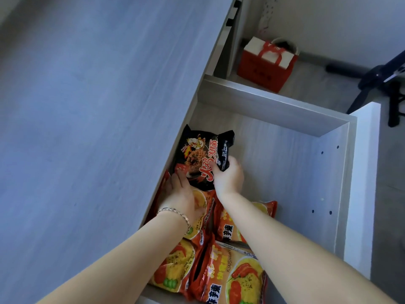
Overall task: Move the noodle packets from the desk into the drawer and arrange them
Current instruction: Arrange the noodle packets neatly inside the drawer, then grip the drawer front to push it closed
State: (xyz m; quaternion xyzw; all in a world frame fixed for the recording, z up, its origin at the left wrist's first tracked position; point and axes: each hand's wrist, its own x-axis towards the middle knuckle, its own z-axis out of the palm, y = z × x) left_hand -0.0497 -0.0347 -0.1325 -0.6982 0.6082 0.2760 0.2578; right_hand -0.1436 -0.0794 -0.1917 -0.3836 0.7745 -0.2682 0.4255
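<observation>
A red and white gift bag [268, 62] with a red ribbon handle stands on the floor [311, 84] in the upper right of the frame, near the wall [341, 23]. At the far right edge, a dark blue and black wheeled chair base [385, 84] rests on the same grey floor, well apart from the bag.

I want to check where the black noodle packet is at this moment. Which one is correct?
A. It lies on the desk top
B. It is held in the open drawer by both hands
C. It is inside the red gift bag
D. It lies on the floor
B: the black noodle packet is inside the drawer, with the right hand gripping its edge and the left hand at its lower corner.
</observation>
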